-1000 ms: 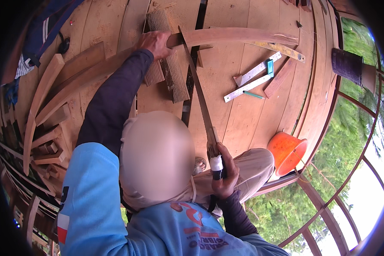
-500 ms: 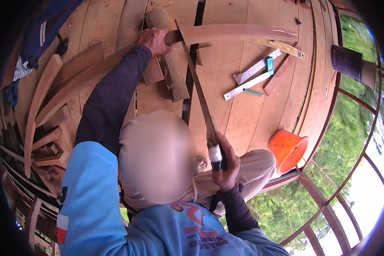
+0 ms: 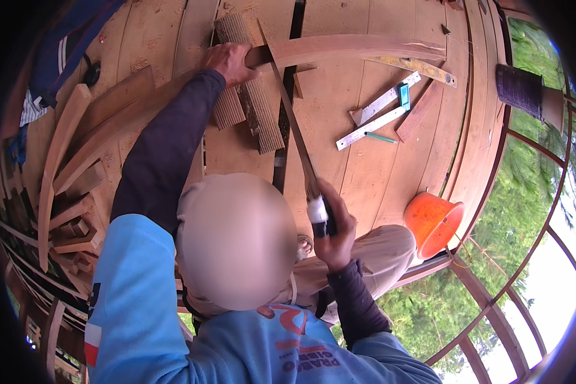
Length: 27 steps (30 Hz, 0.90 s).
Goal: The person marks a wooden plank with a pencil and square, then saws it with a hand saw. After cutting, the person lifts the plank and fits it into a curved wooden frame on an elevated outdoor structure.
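Note:
My left hand (image 3: 228,62) presses down on one end of a long curved wooden plank (image 3: 358,48) that lies across the plank floor. My right hand (image 3: 335,227) grips the handle of a long-bladed hand saw (image 3: 292,121). Its blade runs up from my hand and its tip meets the curved plank right beside my left hand. A ridged wooden block (image 3: 259,112) lies under and just below that end of the plank.
Two metal rulers (image 3: 381,112) and a small blue-green tool lie right of the saw. An orange bucket (image 3: 432,221) lies tipped at the floor's edge. Offcuts and curved planks (image 3: 64,173) pile up on the left. Trees show beyond the edge, right.
My right hand has drawn the saw slightly back and down along the cut. My left hand stays on the plank end.

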### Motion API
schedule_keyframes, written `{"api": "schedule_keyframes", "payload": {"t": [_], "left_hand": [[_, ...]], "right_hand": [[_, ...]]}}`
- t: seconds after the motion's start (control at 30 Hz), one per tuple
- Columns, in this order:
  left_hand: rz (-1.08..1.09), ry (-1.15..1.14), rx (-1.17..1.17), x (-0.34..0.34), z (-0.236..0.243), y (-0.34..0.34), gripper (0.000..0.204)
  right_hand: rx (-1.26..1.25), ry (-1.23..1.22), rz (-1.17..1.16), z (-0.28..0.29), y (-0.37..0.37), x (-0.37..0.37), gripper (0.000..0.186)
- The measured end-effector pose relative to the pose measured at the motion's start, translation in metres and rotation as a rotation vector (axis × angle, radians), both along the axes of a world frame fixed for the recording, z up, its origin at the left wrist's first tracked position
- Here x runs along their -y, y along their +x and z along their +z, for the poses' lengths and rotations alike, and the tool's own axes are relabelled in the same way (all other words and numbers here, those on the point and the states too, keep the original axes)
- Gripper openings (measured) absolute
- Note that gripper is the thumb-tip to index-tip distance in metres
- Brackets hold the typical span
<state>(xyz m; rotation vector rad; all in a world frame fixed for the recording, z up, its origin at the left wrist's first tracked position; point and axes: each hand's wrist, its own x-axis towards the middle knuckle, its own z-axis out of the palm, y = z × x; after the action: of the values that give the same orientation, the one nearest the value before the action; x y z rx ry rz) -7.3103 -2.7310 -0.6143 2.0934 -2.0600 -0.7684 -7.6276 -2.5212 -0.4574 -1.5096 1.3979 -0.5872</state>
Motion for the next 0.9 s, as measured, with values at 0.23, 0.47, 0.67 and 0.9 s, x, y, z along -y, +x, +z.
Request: {"api": "schedule_keyframes", "payload": {"t": [0.23,0.47,0.67,0.9], "left_hand": [[-0.040,0.018,-0.055,-0.002,-0.010,-0.017,0.054],[-0.004,0.081,0.000,0.005,0.002,0.005,0.055],[-0.066,-0.025,-0.074,0.013,-0.007,-0.013,0.060],[0.014,0.029,-0.011,0.002,-0.016,0.011,0.061]], "right_hand": [[0.128,-0.225,0.021,-0.046,0.048,0.090,0.068],[0.027,0.041,-0.020,0.005,-0.006,-0.011,0.053],[0.194,-0.135,-0.035,-0.050,0.070,0.122,0.067],[-0.040,0.021,0.018,0.017,-0.027,-0.042,0.053]]}}
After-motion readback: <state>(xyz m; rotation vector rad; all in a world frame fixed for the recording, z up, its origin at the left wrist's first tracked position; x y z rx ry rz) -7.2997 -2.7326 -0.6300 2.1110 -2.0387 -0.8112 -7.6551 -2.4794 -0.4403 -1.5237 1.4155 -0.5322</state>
